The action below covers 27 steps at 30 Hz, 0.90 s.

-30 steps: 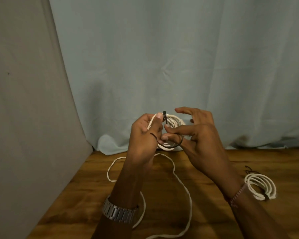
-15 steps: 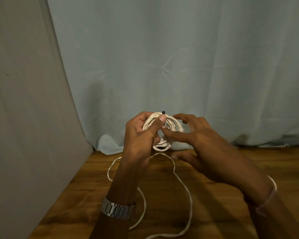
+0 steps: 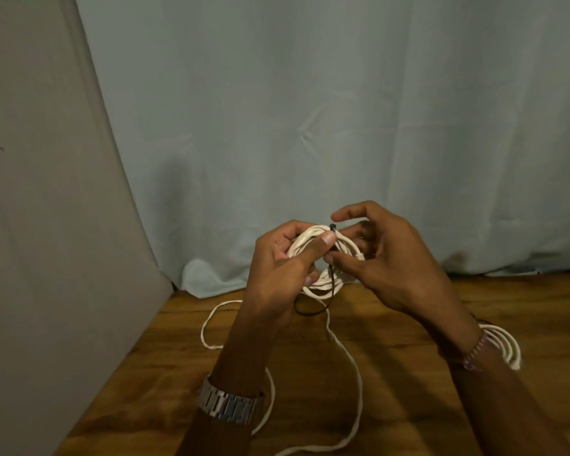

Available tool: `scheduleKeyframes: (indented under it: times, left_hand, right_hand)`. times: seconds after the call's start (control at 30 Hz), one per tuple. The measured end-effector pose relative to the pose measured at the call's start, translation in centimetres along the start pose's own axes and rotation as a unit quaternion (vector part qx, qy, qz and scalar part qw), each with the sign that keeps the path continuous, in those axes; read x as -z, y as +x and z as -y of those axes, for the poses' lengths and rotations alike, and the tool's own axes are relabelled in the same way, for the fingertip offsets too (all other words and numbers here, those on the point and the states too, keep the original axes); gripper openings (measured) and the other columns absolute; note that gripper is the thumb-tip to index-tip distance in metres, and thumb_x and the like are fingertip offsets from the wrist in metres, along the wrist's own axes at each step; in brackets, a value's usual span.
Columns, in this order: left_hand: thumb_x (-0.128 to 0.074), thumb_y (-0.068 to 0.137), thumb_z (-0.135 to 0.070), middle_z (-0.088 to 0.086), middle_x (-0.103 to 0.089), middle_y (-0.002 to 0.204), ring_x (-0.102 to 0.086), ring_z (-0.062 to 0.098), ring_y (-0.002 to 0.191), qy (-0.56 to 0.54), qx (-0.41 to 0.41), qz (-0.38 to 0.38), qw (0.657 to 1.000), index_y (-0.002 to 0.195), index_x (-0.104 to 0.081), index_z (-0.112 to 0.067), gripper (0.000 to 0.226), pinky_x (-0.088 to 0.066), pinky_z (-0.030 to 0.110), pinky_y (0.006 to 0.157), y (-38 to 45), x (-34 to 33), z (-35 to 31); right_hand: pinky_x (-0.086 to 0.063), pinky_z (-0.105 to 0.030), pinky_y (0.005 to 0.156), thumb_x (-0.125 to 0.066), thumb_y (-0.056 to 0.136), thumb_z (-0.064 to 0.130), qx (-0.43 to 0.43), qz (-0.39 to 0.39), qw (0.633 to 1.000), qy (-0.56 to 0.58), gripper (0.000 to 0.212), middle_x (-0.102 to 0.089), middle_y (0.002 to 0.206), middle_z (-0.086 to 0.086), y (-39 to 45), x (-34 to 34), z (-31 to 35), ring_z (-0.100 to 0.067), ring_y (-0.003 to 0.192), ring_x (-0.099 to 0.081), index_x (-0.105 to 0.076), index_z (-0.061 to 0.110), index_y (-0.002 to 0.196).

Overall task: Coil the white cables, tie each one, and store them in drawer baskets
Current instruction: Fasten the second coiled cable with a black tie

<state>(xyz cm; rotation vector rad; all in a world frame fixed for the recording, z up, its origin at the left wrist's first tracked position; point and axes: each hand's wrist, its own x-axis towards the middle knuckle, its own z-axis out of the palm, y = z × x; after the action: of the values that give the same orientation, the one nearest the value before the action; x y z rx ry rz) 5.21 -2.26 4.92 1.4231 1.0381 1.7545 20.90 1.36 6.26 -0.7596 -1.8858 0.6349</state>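
I see two bare arms with no sleeves. My left hand (image 3: 278,274) has a shiny silver metal watch (image 3: 230,405) on its wrist, with a band made of flat links. My right hand (image 3: 389,258) has a thin bracelet (image 3: 474,353) on its wrist, with tiny pink and white bits. I see no rings.

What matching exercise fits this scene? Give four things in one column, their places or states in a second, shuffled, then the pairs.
Things:
1. white coil
2. black tie
3. loose cable
4. second coil

States:
A. trails across the wooden floor
B. lies by the right wrist
C. held in the left hand
D. dangles below the held coil

Pairs: 1-C, 2-D, 3-A, 4-B
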Motion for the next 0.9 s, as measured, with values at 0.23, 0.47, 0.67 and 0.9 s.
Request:
scheduleKeyframes:
  times: [0.23,0.47,0.67,0.9]
  left_hand:
    - [-0.072,0.091,-0.014,0.004,-0.069,0.081,-0.057,0.007,0.060,0.028,-0.025,0.027,0.999,0.099,-0.071,-0.005,0.012,-0.042,0.022,0.048,-0.3,-0.5,0.2]
    - [-0.073,0.091,-0.014,0.000,-0.069,0.079,-0.059,0.008,0.060,0.069,-0.043,0.038,0.996,0.101,-0.071,-0.008,0.012,-0.045,0.024,0.047,-0.5,-1.5,0.5]
    - [-0.070,0.093,-0.013,0.006,-0.066,0.078,-0.051,0.010,0.054,0.035,-0.035,0.030,0.998,0.101,-0.070,-0.005,0.011,-0.042,0.023,0.045,-0.4,-1.2,0.2]
    - [-0.069,0.093,-0.012,0.010,-0.066,0.078,-0.047,0.009,0.050,0.008,-0.032,0.031,0.999,0.101,-0.069,-0.003,0.012,-0.039,0.023,0.044,-0.5,-1.2,0.1]
  right_hand:
    - [-0.046,-0.013,0.053,-0.079,0.080,0.011,0.093,-0.144,0.972,-0.161,0.027,-0.065,0.075,0.004,-0.5,-1.8,-0.1,-0.004,0.063,-0.061,-0.063,0.015,0.101]
    - [-0.052,-0.037,0.053,-0.071,0.081,0.008,0.090,-0.156,0.954,-0.240,0.027,-0.066,0.066,-0.003,-0.4,-2.0,-1.3,-0.020,0.055,-0.059,-0.063,0.018,0.104]
    - [-0.048,-0.011,0.060,-0.075,0.085,0.012,0.053,-0.137,0.979,-0.140,0.013,-0.076,0.077,0.007,-0.1,-1.4,-0.5,-0.004,0.066,-0.068,-0.079,0.021,0.093]
    - [-0.062,-0.029,0.062,-0.081,0.083,0.014,-0.041,-0.073,0.996,0.040,0.020,-0.078,0.083,0.011,-0.1,-0.3,0.0,-0.007,0.071,-0.075,-0.078,0.023,0.101]
